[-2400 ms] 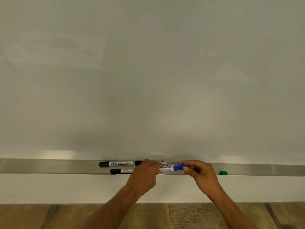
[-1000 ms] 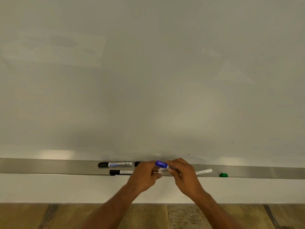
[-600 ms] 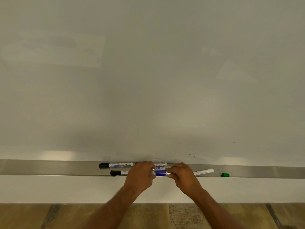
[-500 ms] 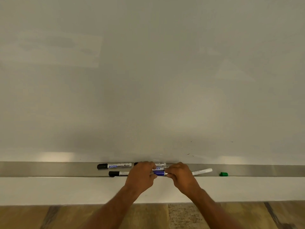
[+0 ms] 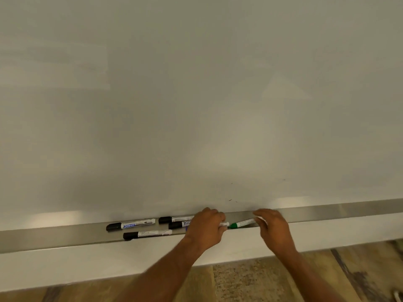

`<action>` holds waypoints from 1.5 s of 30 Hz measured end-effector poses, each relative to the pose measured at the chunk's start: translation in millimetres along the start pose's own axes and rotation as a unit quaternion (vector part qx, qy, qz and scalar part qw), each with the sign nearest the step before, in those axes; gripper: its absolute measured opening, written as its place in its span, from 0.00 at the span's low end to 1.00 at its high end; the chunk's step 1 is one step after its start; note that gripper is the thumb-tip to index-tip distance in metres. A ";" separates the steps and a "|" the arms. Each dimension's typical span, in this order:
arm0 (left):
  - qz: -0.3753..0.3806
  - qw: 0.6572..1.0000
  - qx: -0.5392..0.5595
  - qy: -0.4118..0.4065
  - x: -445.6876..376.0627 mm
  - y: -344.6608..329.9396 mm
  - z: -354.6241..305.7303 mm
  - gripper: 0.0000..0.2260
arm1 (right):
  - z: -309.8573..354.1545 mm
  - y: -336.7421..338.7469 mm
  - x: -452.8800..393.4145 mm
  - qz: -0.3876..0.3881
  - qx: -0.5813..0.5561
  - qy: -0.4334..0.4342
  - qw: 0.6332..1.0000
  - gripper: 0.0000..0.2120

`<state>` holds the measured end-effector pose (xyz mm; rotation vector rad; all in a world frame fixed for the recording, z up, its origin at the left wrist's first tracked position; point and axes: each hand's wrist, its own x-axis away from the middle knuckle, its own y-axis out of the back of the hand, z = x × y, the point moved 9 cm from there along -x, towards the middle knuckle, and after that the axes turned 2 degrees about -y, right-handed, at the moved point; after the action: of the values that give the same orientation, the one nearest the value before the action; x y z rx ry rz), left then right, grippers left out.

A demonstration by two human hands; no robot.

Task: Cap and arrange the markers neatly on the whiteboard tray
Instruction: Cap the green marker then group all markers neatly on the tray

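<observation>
Both forearms are bare up to the frame edge, and the left hand (image 5: 205,229) and right hand (image 5: 273,231) seemingly carry no rings.

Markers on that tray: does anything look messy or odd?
Somewhat. The black-capped markers lie staggered in uneven rows on the tray, not lined up. The right hand holds a green marker tilted toward the left hand.

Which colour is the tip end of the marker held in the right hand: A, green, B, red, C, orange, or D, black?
A: the marker that the right hand grips shows a green end pointing toward the left hand, above the tray.
</observation>
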<state>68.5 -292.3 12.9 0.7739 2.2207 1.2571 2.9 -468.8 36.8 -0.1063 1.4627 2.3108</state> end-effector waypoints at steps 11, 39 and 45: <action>0.046 0.998 -0.048 -0.010 -42.9 -36.2 -37.6 0.10 | -76.8 14.1 3.0 0.014 0.076 -0.166 0.983 0.10; 0.015 0.999 0.020 -0.033 -46.3 -16.7 -65.9 0.19 | -79.7 11.9 14.1 -0.104 -0.272 -0.345 0.892 0.07; -0.081 0.971 0.224 0.027 -12.9 20.3 -49.7 0.12 | -57.0 -17.8 32.2 -0.070 -0.573 -0.433 0.692 0.07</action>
<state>51.0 -322.7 55.6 0.7022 2.5917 0.7123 -28.3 -503.0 -12.7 0.4551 -0.5102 2.2103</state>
